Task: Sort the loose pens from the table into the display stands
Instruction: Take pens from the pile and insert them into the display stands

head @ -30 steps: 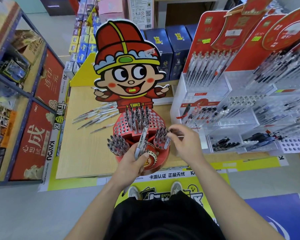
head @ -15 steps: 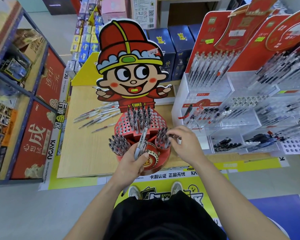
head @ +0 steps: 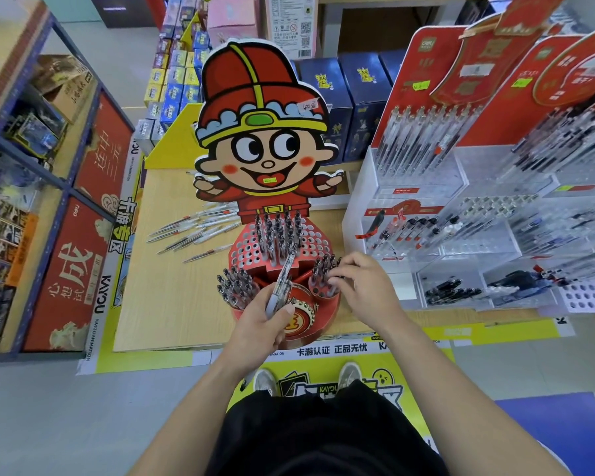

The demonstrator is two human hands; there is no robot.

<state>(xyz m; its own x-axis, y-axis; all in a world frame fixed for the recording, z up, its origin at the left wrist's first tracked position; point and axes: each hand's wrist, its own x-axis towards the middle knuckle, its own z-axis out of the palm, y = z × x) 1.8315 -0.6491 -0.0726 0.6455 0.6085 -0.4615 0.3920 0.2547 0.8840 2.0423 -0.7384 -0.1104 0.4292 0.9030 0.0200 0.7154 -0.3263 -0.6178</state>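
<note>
1. Left hand point(head: 260, 326) has its fingers and thumb wrapped round a bundle of clear-barrelled pens with grey grips point(head: 282, 280), tips angled up over the stand. Out to its left, the remaining loose pens point(head: 193, 231) lie fanned on the pale wooden table point(head: 172, 304), where they lay a second ago.
2. Just beyond that hand stands the red round cardboard display stand with a perforated top point(head: 248, 250). Its left cup point(head: 236, 286) is packed with pens, and the upper tier is only part filled.
3. Over the stand's right cup point(head: 322, 280) the right hand point(head: 364, 286) has its fingers curled, tips down among the pen tops. Whether they pinch a pen, I cannot tell.
4. Half a second ago a short length of pen showed under those fingers, and now it does not. One more pen has probably been seated.
5. Further right, the clear acrylic tiered pen stands point(head: 461, 235) are untouched.
6. With a bundle in hand and a fan on the table, the sorting looks well short of done.
</note>
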